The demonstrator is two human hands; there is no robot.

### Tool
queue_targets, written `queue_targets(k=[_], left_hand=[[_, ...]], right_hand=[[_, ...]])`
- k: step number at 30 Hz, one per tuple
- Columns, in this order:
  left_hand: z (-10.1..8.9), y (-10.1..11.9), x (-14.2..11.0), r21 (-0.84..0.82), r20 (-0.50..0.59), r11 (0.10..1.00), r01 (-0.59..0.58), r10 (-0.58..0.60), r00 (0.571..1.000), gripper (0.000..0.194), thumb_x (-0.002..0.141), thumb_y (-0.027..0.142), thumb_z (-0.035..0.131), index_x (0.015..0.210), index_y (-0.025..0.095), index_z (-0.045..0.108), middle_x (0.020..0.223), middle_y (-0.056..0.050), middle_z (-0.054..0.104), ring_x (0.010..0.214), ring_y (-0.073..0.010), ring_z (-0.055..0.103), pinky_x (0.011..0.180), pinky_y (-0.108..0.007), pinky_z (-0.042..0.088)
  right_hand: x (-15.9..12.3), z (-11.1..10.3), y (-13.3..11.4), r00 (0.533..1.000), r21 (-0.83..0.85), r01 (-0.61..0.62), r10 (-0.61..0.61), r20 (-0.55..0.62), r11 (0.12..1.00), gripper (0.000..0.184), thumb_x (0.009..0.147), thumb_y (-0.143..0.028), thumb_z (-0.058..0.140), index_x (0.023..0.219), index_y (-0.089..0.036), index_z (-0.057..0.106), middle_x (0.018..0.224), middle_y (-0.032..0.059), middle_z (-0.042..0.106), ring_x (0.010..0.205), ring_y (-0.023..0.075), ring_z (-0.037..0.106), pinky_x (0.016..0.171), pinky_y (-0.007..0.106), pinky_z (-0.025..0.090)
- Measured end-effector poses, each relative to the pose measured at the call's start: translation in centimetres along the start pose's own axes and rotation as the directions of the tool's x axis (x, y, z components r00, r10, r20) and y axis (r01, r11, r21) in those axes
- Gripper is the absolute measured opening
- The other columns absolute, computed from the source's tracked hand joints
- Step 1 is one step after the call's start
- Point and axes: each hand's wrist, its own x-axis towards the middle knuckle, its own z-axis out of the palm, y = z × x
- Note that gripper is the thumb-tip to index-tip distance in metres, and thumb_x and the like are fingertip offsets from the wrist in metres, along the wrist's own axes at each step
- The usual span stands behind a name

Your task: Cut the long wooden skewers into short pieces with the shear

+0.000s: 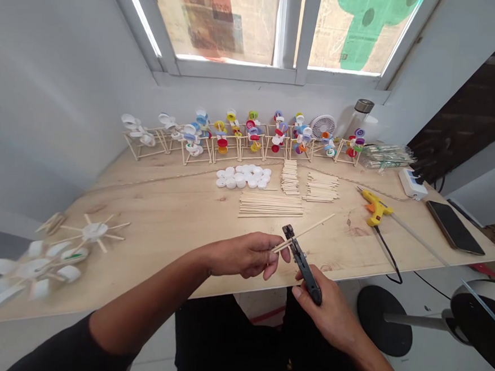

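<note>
My left hand [249, 255] pinches a long thin wooden stick [307, 230] that points up and to the right over the table's front edge. My right hand [327, 307] grips the handles of black cutting pliers [299, 256]. The pliers' jaws sit around the stick close to my left fingertips. Both hands hover just in front of the wooden table [177, 214].
Rows of cut sticks [271, 205] and white bottle caps [243, 176] lie mid-table. Cap-and-stick wheel models [251, 132] line the back wall. A yellow glue gun [375, 208], a phone [454, 226] and a power strip [412, 184] lie right; white wheel pieces [56, 251] left.
</note>
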Motion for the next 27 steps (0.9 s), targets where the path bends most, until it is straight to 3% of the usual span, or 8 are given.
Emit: queue_targets(k=[7, 19, 24, 27], left_hand=[[-1.1, 0.1, 0.4, -0.09, 0.106, 0.993, 0.077, -0.067, 0.992, 0.029, 0.084, 0.041, 0.048, 0.103, 0.018, 0.05, 0.064, 0.004, 0.047, 0.041, -0.0036, 0.018, 0.037, -0.019, 0.015], [-1.4, 0.3, 0.3, -0.116, 0.095, 0.988, 0.098, -0.087, 0.992, 0.032, 0.081, 0.041, 0.05, 0.104, 0.019, 0.052, 0.062, 0.003, 0.048, 0.04, -0.0041, 0.017, 0.037, -0.019, 0.012], [0.3, 0.2, 0.7, 0.038, -0.102, 0.999, 0.001, 0.003, 0.995, 0.036, 0.079, 0.041, 0.053, 0.107, 0.019, 0.052, 0.06, 0.005, 0.045, 0.048, -0.0066, 0.031, 0.044, -0.019, 0.024], [2.1, -0.7, 1.7, 0.034, -0.278, 0.99, -0.139, 0.143, 0.95, 0.043, 0.07, 0.041, 0.065, 0.104, 0.016, 0.054, 0.071, 0.003, 0.048, 0.058, -0.0074, 0.036, 0.053, -0.019, 0.03]], right_hand=[[0.1, 0.0, 0.1, 1.0, 0.018, 0.006, -0.007, 0.023, 1.0, 0.013, 0.082, -0.031, 0.05, 0.088, -0.02, 0.053, 0.077, -0.0002, 0.06, 0.071, 0.0172, 0.055, 0.066, 0.027, 0.041], [0.3, 0.2, 0.5, 1.0, 0.023, 0.02, -0.02, 0.01, 1.0, 0.013, 0.081, -0.033, 0.051, 0.084, -0.02, 0.052, 0.073, -0.0012, 0.06, 0.067, 0.0157, 0.053, 0.062, 0.024, 0.039], [0.2, 0.6, 0.3, 0.997, -0.036, -0.041, 0.038, -0.067, 0.999, 0.014, 0.08, -0.032, 0.051, 0.089, -0.021, 0.052, 0.077, 0.0007, 0.063, 0.071, 0.0186, 0.057, 0.064, 0.026, 0.039], [0.2, 0.9, 0.0, 0.993, -0.076, -0.065, 0.057, -0.1, 0.995, 0.012, 0.08, -0.031, 0.05, 0.088, -0.022, 0.05, 0.073, 0.0001, 0.062, 0.068, 0.0191, 0.058, 0.061, 0.025, 0.039]])
